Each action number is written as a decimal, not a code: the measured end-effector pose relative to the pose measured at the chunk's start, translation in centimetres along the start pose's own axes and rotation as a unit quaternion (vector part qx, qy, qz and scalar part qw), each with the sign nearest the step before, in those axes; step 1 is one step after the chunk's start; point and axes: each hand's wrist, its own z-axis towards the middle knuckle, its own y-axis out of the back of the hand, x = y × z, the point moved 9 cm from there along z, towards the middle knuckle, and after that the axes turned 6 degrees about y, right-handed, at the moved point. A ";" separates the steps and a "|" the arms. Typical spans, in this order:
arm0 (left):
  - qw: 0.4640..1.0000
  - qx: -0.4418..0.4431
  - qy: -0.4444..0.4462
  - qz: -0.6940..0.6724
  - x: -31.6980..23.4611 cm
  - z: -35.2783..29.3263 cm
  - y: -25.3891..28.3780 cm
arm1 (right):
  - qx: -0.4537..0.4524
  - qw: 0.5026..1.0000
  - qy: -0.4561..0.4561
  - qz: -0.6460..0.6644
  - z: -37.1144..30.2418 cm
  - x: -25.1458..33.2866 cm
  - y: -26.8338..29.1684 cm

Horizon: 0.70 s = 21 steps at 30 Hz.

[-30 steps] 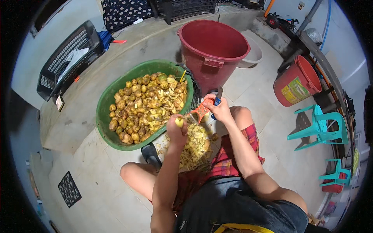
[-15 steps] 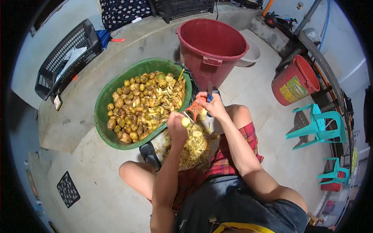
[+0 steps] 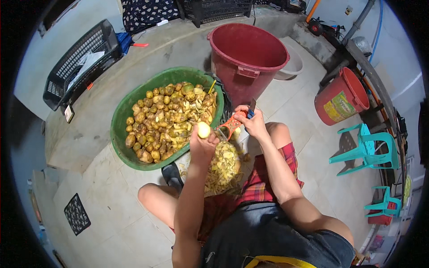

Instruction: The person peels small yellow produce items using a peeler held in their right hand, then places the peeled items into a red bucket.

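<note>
My left hand (image 3: 203,145) is closed round a peeled, pale yellow potato (image 3: 203,130), which shows at the top of the fist. In my right hand (image 3: 254,124) is an orange peeler (image 3: 231,124), its head pointing left and close to the left hand's fingers. A dark blade with a blue handle (image 3: 251,113) also shows at the right hand's fingers. Left of the hands stands a green tub (image 3: 117,129) full of brown and yellowish unpeeled potatoes (image 3: 154,120). Below the hands, between my legs, lies a heap of pale peelings (image 3: 225,163).
A big dark red bin (image 3: 243,80) stands just beyond the hands, with a pale basin (image 3: 292,64) behind it. To the right are a smaller red bucket (image 3: 337,105) and green plastic chairs (image 3: 368,147). A black crate (image 3: 80,62) rests on the concrete ledge (image 3: 85,129).
My left hand has turned and risen slightly, so the peeled potato now sits higher, at its top. The peeler has shifted a little right and down with my right hand.
</note>
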 end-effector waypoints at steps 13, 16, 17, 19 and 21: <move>0.774 -0.100 -0.295 0.551 -1.7 0.9 2.9 | 0.017 0.999 0.026 0.041 0.2 3.2 -2.3; 0.752 -0.071 -0.340 0.560 -1.8 0.2 1.2 | -0.005 0.999 -0.022 0.028 1.8 0.6 -0.6; 0.772 -0.079 -0.320 0.544 -1.8 0.1 1.3 | -0.006 0.999 -0.020 0.027 1.3 0.4 -0.5; 0.808 -0.099 -0.281 0.508 -2.0 -0.5 0.8 | 0.040 0.996 0.072 0.025 0.0 3.9 -1.8; 0.732 -0.070 -0.329 0.592 -2.0 -1.3 -1.6 | 0.029 0.997 0.073 0.014 0.4 3.5 -1.4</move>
